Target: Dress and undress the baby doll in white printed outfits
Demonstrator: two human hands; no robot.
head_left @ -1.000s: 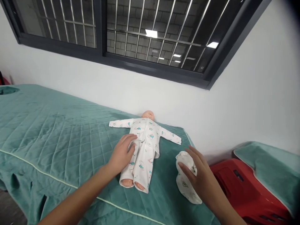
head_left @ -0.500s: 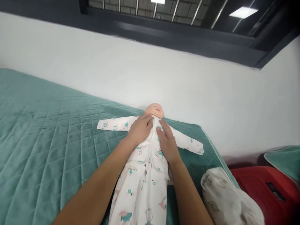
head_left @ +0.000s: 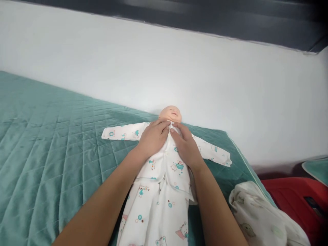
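A baby doll [head_left: 171,113] lies on its back, dressed in a white printed baby shirt [head_left: 176,167] and matching pants [head_left: 153,212]. Its sleeves stretch out to both sides. My left hand [head_left: 155,136] rests over the upper chest, its fingers closed at one front edge of the shirt just below the neck. Facing it, my right hand [head_left: 186,143] has thumb and forefinger pinched at the other edge by the collar. The fingertips nearly meet and partly hide the cloth between them. Lower down, a button shows on the shirt front.
Green quilted bedding [head_left: 64,157] lies under the doll, against a white wall [head_left: 128,68]. A crumpled white printed cloth [head_left: 266,215] sits at the lower right, beside a red case [head_left: 289,191] past the bed's edge.
The view has tilted down and come closer, so the window bars are out of sight. My fingertips have moved closer together at the shirt's collar.
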